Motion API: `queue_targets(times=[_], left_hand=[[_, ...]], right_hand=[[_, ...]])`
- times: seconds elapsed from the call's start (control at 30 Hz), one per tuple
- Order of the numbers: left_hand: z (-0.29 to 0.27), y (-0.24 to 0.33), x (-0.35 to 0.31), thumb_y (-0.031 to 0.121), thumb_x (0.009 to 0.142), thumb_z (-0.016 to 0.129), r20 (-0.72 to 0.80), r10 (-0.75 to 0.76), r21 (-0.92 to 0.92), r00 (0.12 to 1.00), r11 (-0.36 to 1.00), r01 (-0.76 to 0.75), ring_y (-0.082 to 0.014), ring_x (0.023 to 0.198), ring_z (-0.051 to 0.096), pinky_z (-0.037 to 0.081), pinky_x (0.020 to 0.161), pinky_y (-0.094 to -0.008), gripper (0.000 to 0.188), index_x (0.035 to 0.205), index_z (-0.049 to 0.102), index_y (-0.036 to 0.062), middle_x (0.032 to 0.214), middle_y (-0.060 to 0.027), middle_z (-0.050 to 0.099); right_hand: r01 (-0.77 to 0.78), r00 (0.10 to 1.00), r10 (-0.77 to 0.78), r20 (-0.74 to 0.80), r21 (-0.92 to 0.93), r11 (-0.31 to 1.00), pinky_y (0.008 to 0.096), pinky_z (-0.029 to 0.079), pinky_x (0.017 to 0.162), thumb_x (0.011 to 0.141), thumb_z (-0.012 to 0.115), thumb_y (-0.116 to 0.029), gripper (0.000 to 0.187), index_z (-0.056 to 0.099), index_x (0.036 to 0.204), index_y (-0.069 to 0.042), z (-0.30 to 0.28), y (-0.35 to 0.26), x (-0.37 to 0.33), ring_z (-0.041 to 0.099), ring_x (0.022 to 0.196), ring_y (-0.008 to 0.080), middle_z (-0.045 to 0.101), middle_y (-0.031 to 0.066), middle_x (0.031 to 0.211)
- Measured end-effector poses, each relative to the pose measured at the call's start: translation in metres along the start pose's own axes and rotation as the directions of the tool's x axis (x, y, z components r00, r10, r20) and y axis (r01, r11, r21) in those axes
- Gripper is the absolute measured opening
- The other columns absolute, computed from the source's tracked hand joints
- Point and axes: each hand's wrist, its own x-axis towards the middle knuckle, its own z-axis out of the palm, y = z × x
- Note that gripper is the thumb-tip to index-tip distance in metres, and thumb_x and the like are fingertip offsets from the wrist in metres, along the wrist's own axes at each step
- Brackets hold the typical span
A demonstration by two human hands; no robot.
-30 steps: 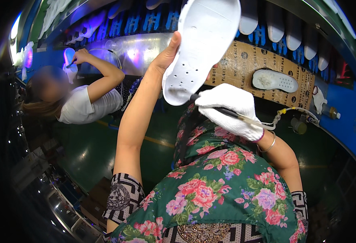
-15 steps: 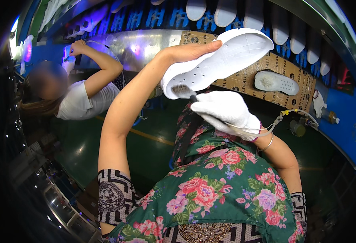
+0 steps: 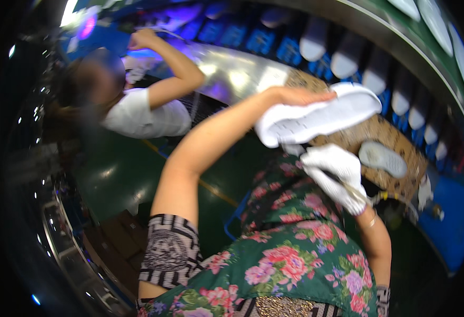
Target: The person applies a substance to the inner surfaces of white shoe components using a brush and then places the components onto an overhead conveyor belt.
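Note:
My bare left hand (image 3: 303, 96) is closed on a white shoe sole (image 3: 343, 108), fingers behind it and thumb along its edge. The sole is tilted, with its hollow inner face and rows of small holes turned up. Just below its near end is my right hand (image 3: 333, 171), in a white knitted glove. Its fingers are closed round a brush (image 3: 294, 150) whose pale tip shows beside the sole's edge; blur hides most of the tool. A thin clear tube (image 3: 354, 191) runs from it along my wrist.
A second sole (image 3: 383, 158) lies on brown printed cardboard (image 3: 343, 138) on the bench. Behind it, several pale soles (image 3: 345, 64) stand on blue holders. A bottle (image 3: 437, 212) sits on the blue tabletop (image 3: 451, 232) at right. A co-worker (image 3: 145, 113) is at the left.
The whole view has swung, so everything sits farther right and lower. The brush has come out of the sole's heel end to just below its edge; the sole stays in my left hand.

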Motion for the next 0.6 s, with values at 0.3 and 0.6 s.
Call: queue_targets(times=[0.3, 0.6], left_hand=[[0.035, -0.089, 0.043, 0.055, 0.102, 0.030, -0.355, 0.492, -0.633, 0.795, 0.499, -0.592, -0.0238, 0.124, 0.052, 0.043, 0.105, -0.0374, 0.067, 0.148, 0.037, 0.0065, 0.139, -0.0133, 0.050], [0.086, -0.097, 0.015, 0.020, 0.103, 0.051, -0.290, 0.229, -0.612, 0.929, 0.702, -0.364, -0.0258, 0.086, 0.072, 0.063, 0.075, -0.0379, 0.037, 0.132, 0.052, -0.0017, 0.114, -0.0185, 0.067]], right_hand=[[-0.315, 0.750, 0.459, -0.476, 0.353, 0.881, 0.0198, 0.040, 0.054, 0.087, 0.068, -0.004, 0.014, 0.069, 0.098, 0.005, -0.023, 0.009, -0.010, 0.053, 0.059, 0.0063, 0.059, 0.0009, 0.074], [-0.280, 0.920, 0.260, -0.292, -0.026, 0.960, 0.0288, 0.051, 0.068, 0.073, 0.075, 0.002, 0.014, 0.073, 0.087, 0.000, -0.048, 0.010, 0.005, 0.066, 0.073, 0.0163, 0.069, 0.0090, 0.078]])
